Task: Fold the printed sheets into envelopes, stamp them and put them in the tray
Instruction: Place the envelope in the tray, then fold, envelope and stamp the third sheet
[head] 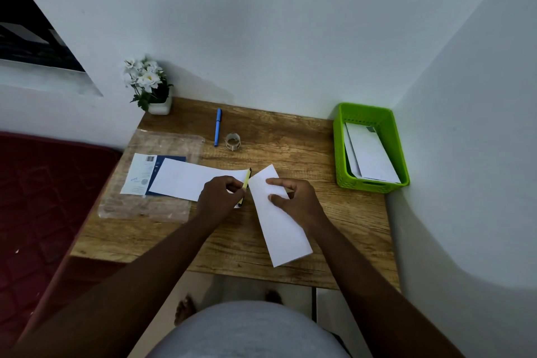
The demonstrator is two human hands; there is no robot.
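Observation:
A folded white sheet [283, 237] lies slanted on the wooden table [290, 142], right of centre. My right hand [293, 197] rests on its upper half, index finger stretched out and thumb pressing the paper. My left hand [219, 197] pinches a thin yellow and black stick [246, 186], perhaps a glue stick or marker, just left of the folded sheet. A flat white sheet [186, 180] lies to the left, partly under my left hand. The green tray [340, 154] at the right back holds several white folded sheets [373, 154].
A blue pen [218, 126] and a small tape roll [233, 141] lie toward the back. A clear plastic sleeve [162, 142] with a blue and white printed pack [142, 173] sits at left. A white flower pot [149, 86] stands in the back left corner. Walls close in behind and right.

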